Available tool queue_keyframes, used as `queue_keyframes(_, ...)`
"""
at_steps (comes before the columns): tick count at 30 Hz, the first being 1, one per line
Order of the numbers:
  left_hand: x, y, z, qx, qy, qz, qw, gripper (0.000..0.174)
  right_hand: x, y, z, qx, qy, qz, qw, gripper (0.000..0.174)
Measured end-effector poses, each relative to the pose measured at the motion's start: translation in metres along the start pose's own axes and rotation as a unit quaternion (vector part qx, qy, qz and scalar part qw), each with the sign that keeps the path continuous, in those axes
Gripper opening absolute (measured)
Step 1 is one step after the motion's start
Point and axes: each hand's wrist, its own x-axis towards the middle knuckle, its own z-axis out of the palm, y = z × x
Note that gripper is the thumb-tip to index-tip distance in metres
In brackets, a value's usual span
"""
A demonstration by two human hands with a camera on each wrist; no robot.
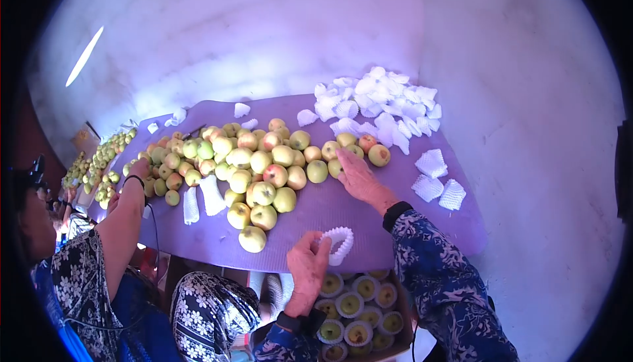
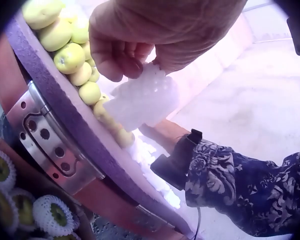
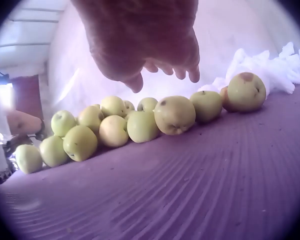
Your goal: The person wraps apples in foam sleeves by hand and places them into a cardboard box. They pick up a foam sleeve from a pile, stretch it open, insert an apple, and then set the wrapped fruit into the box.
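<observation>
One white foam sleeve (image 2: 145, 97) is pinched between the thumb and fingers of the left hand (image 1: 308, 266). Sleeve position: above the near edge of the purple table (image 1: 356, 223), its mouth spread into a ring. The right hand (image 1: 361, 179) is well apart from the left, fingers extended, at the right end of the apple pile (image 1: 260, 161). It is located over a yellow-green apple (image 1: 335, 168); contact between the two cannot be determined. The pile extends leftward across the table.

Adjacent items: two elongated foam sleeves (image 1: 212, 195) lie at the near side of the pile. Three short foam sleeves (image 1: 432, 163) lie to the right of the right hand. A heap of foam sleeves (image 1: 376, 91) occupies the far right part of the table.

Below the near edge, a cardboard box (image 1: 404, 326) contains netted apples (image 1: 349, 304). At the left, a second person (image 1: 119, 246) extends an arm to the apples. A pale wall (image 1: 508, 98) stands behind the table.
</observation>
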Motion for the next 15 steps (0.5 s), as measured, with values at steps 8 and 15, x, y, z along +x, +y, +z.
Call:
queue_keyframes(8, 0.001, -0.006, -0.001, -0.026, -0.001, -0.006, 1.0, 0.021, -0.008, -0.001, -0.001, -0.04, -0.077, 0.095, 0.992, 0.053)
queue_keyframes(15, 0.003, -0.005, -0.002, -0.019, 0.041, 0.026, 0.999, 0.018, -0.006, -0.002, 0.0, 0.127, -0.065, 0.163, 0.976, 0.044)
